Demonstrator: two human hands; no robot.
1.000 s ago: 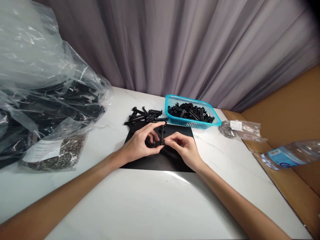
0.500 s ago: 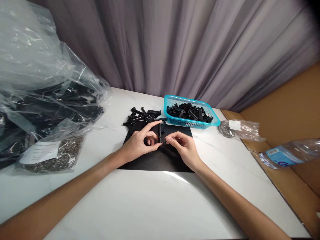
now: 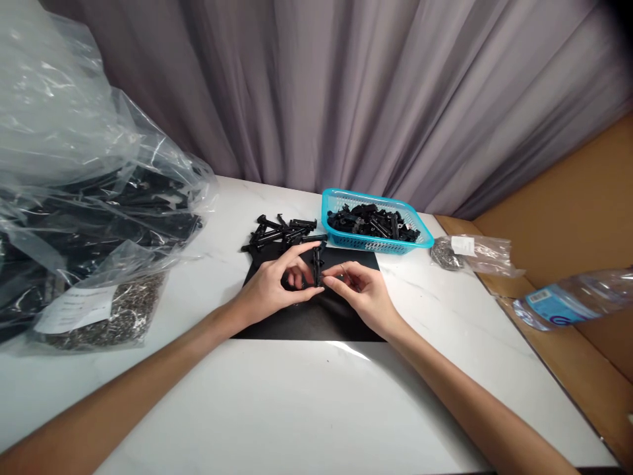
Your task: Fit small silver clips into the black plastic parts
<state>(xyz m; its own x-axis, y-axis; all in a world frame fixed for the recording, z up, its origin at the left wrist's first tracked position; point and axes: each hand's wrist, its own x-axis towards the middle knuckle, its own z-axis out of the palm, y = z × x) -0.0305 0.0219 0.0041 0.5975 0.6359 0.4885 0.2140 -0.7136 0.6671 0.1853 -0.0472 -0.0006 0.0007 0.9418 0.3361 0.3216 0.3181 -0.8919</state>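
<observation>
My left hand (image 3: 277,280) grips a slim black plastic part (image 3: 317,265) at its two ends, between thumb and forefinger, over a black mat (image 3: 316,323). Another dark piece (image 3: 291,282) shows partly inside the curl of its fingers. My right hand (image 3: 359,285) is pinched closed against the lower right side of the plastic part. A thin metal piece (image 3: 343,269) sticks up between its fingers; most of it is hidden, so its kind is unclear.
Several black plastic parts (image 3: 279,232) lie heaped behind the mat. A blue basket (image 3: 428,241) holds more. Bags of small metal pieces lie left (image 3: 133,310) and right (image 3: 448,253). A large clear bag (image 3: 163,178) stands left, a plastic bottle (image 3: 568,300) right.
My right hand has moved slightly left, so its fingertips now meet the plastic part where a small gap was before. My left hand keeps its grip.
</observation>
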